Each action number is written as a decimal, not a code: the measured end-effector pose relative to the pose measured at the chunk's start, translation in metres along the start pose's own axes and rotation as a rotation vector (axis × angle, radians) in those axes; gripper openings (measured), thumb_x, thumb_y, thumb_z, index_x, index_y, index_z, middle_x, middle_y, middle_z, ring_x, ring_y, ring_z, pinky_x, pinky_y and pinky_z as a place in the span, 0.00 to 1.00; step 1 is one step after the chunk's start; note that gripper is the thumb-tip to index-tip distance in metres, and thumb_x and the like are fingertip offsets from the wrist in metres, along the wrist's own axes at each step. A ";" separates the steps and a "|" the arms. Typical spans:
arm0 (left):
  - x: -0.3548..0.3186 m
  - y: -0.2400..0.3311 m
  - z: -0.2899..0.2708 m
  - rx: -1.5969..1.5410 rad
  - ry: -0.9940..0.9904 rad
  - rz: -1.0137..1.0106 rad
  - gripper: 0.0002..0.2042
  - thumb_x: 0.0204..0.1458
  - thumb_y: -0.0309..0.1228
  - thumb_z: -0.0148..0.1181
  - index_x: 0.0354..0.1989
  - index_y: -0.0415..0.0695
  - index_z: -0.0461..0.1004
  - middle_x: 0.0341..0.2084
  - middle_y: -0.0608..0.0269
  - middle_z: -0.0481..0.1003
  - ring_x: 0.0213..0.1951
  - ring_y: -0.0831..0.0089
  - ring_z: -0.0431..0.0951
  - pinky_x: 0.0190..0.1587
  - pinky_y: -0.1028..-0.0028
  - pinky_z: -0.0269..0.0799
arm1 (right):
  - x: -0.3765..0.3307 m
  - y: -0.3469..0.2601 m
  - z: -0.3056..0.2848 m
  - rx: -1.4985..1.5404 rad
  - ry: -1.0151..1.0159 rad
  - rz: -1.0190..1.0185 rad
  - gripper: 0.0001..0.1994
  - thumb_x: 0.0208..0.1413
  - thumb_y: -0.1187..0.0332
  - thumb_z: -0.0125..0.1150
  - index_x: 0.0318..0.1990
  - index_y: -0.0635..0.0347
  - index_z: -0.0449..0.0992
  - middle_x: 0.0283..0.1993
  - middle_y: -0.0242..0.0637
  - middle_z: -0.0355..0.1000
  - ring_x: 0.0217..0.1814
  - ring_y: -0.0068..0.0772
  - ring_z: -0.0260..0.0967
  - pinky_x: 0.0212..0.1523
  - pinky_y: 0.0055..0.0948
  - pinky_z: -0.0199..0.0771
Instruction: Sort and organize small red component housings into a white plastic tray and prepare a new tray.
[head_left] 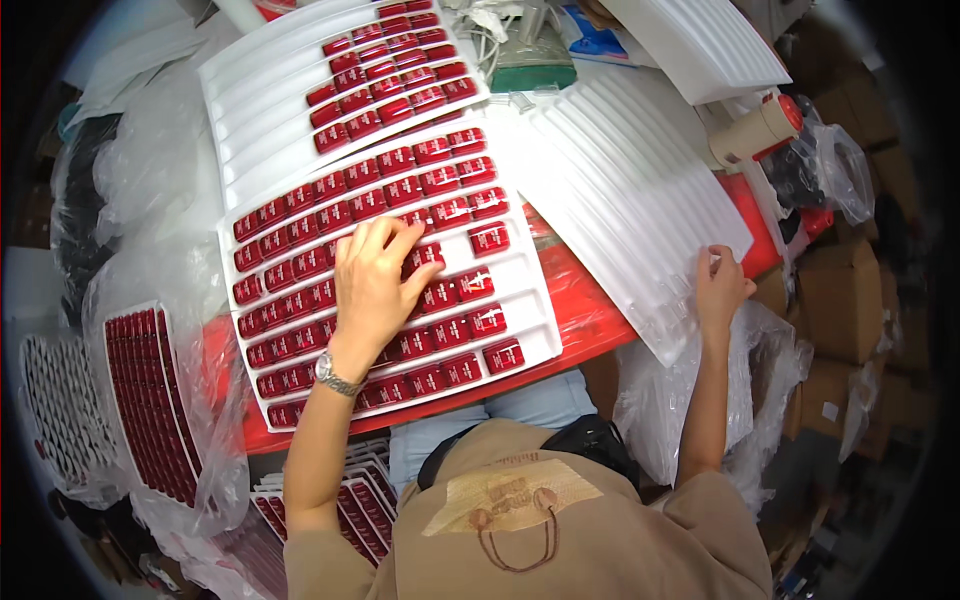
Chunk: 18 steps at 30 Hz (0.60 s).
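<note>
Left hand (376, 278): 1, over the filled white tray (535, 320); thumb and fingers slightly parted beside a red piece (420, 259) in its rows; hold, cannot tell. Right hand (722, 284): 1, at the ribbed white tray's (625, 190) edge; pinch unclear. Step, judged: arranging pieces. Next move likely calls for precise fingertips.

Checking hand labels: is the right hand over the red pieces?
No, the right hand is at the edge of the white ribbed tray, while the left hand is over the red pieces.
</note>
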<state>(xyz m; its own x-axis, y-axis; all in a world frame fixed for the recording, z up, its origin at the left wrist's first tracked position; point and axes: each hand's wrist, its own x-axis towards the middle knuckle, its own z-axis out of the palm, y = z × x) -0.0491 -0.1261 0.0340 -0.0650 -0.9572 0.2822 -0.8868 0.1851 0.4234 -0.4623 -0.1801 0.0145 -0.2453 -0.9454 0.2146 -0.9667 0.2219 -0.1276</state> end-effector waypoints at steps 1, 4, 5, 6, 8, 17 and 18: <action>-0.004 -0.007 -0.003 0.000 -0.022 0.023 0.16 0.38 0.33 0.69 0.37 0.43 0.78 0.32 0.64 0.72 0.38 0.68 0.70 0.42 0.69 0.62 | 0.002 -0.001 0.006 0.006 0.001 -0.014 0.12 0.55 0.62 0.55 0.39 0.60 0.75 0.31 0.40 0.72 0.38 0.42 0.68 0.41 0.44 0.65; -0.005 -0.008 -0.002 -0.074 0.003 0.071 0.14 0.39 0.32 0.68 0.36 0.42 0.77 0.32 0.65 0.72 0.38 0.68 0.70 0.42 0.69 0.62 | 0.014 0.001 0.019 0.187 0.227 -0.165 0.10 0.54 0.63 0.56 0.31 0.60 0.77 0.23 0.38 0.71 0.28 0.38 0.69 0.32 0.36 0.66; -0.005 -0.006 -0.005 -0.072 -0.003 0.075 0.14 0.40 0.31 0.67 0.36 0.41 0.77 0.33 0.64 0.72 0.37 0.67 0.70 0.41 0.69 0.63 | 0.025 -0.002 0.018 0.312 0.305 -0.156 0.10 0.54 0.64 0.57 0.29 0.61 0.76 0.22 0.37 0.71 0.25 0.33 0.68 0.28 0.31 0.64; -0.004 -0.005 -0.005 -0.075 0.002 0.078 0.14 0.40 0.31 0.67 0.36 0.41 0.77 0.33 0.64 0.72 0.37 0.67 0.70 0.41 0.69 0.63 | 0.035 -0.005 0.013 0.430 0.387 -0.140 0.10 0.54 0.65 0.58 0.26 0.62 0.76 0.21 0.35 0.70 0.21 0.28 0.66 0.24 0.26 0.62; -0.007 -0.002 -0.007 -0.160 0.078 0.056 0.13 0.41 0.30 0.67 0.36 0.41 0.77 0.33 0.64 0.72 0.37 0.67 0.70 0.42 0.69 0.64 | 0.047 -0.041 -0.011 0.655 0.236 -0.094 0.11 0.54 0.66 0.58 0.25 0.63 0.76 0.20 0.31 0.69 0.21 0.23 0.64 0.23 0.23 0.60; -0.013 0.010 0.000 -0.896 0.090 -0.117 0.14 0.43 0.23 0.65 0.40 0.37 0.76 0.37 0.60 0.75 0.39 0.69 0.75 0.42 0.74 0.71 | -0.016 -0.238 -0.022 1.425 -0.908 -0.421 0.12 0.53 0.67 0.63 0.20 0.62 0.73 0.18 0.24 0.67 0.21 0.10 0.60 0.20 0.16 0.58; -0.012 0.010 -0.001 -0.878 0.079 -0.077 0.14 0.43 0.23 0.65 0.40 0.37 0.76 0.36 0.59 0.75 0.39 0.69 0.75 0.42 0.74 0.71 | -0.020 -0.244 -0.016 1.386 -0.891 -0.452 0.12 0.52 0.67 0.64 0.20 0.62 0.73 0.17 0.24 0.66 0.20 0.10 0.60 0.19 0.16 0.58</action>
<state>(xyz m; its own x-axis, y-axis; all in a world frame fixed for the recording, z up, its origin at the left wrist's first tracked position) -0.0571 -0.1124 0.0358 0.0410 -0.9620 0.2701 -0.2136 0.2556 0.9429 -0.2228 -0.2112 0.0572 0.5885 -0.8076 -0.0376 -0.0425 0.0155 -0.9990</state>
